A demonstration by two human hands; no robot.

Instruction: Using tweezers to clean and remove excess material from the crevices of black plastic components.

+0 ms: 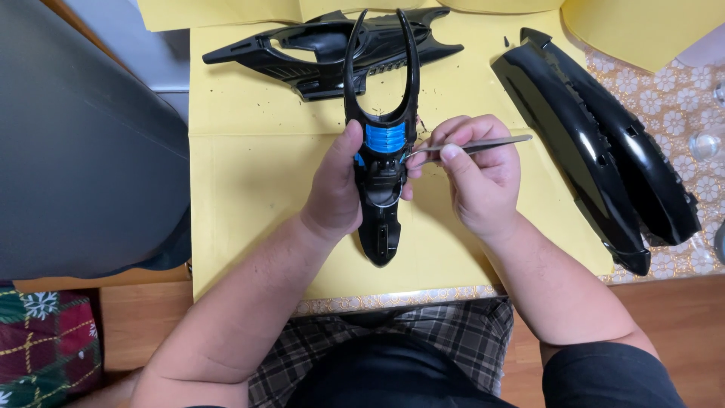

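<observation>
My left hand (336, 185) grips the forked black part (381, 136); my right hand (479, 177) pinches tweezers (468, 145) at its blue piece (386, 138) (other shells (596, 143) lie loose, so lots left).

Glossy black plastic on yellow paper

The forked plastic part (381, 143) is glossy black with a bright blue ribbed block (386, 138) at its middle; the tweezers (468, 145) are silver. The frame piece (332, 49) and long cover (596, 143) are black too (both shiny), lying on yellow paper (257, 174) over a tablecloth (680, 98) with a white flower pattern. The shorts (445, 332) are grey-and-black plaid.
</observation>
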